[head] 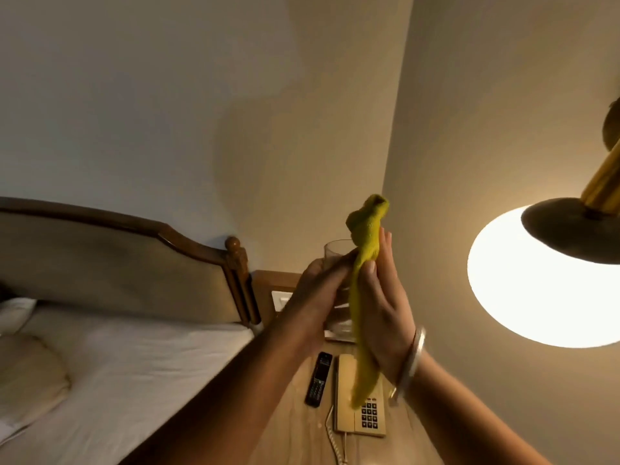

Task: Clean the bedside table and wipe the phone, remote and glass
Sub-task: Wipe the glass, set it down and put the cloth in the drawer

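My left hand (320,290) grips a clear drinking glass (337,255), lifted well above the wooden bedside table (302,431). My right hand (382,303) presses a yellow cloth (365,243) against the glass; the cloth sticks up past the rim and hangs down below my wrist. On the table under my hands lie a black remote (318,379) and a beige push-button phone (364,414) with a coiled cord. The lower part of the glass is hidden behind my hands and the cloth.
A lit lamp shade (536,280) hangs close on the right, at hand height. The bed (117,357) with white sheet and padded wooden headboard (110,263) borders the table on the left. A white wall switch plate (281,300) sits behind the table.
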Demonstrator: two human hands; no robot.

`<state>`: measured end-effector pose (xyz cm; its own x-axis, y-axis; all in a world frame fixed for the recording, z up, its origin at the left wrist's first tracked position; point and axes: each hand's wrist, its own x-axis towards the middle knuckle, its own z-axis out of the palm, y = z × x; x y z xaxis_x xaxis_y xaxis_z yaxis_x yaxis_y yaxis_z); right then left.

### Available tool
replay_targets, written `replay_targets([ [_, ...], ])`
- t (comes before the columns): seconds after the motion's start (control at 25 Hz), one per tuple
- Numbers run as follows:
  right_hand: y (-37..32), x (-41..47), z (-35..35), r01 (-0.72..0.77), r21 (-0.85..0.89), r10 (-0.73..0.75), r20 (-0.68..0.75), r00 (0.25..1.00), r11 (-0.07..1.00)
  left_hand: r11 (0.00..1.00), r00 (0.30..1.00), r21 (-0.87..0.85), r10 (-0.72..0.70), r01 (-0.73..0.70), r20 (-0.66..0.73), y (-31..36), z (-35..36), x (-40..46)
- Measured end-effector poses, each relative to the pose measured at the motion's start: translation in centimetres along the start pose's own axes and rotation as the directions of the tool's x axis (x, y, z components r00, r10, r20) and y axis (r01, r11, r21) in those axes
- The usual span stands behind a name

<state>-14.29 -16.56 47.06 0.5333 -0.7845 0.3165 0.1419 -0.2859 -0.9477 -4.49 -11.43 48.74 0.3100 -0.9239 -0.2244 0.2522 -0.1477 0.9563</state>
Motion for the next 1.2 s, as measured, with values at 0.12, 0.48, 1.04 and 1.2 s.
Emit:
replay_targets([
  [0.12,0.2,-1.4,1.6,0.114,-0.017,-0.114,-0.017,0.993,0.993,0.996,0.997,-0.076,-0.034,0.039,0.064,1.0,-2.1,0.1],
  [0.48,0.1,-0.6,5.4,-0.037,-0.071,0.036,-0.004,0.999,0.997,1.0,0.993,-0.013,0.027,-0.028,-0.118,0.2,-4.8,3.4],
  [1.04,-0.4,4.9,9.2,-0.12,0.046,0.128,-0.403,0.906,0.992,0.935,0.951,-0.337,-0.003,0.112,0.308,1.9,-10.9,6.3],
  [1.2,0.2,4.2,12.3,-0.071,-0.046,0.048,-0.375,0.926,0.996,0.99,0.953,-0.091,0.128,-0.107,0.274,1.8,-11.7,5.8],
])
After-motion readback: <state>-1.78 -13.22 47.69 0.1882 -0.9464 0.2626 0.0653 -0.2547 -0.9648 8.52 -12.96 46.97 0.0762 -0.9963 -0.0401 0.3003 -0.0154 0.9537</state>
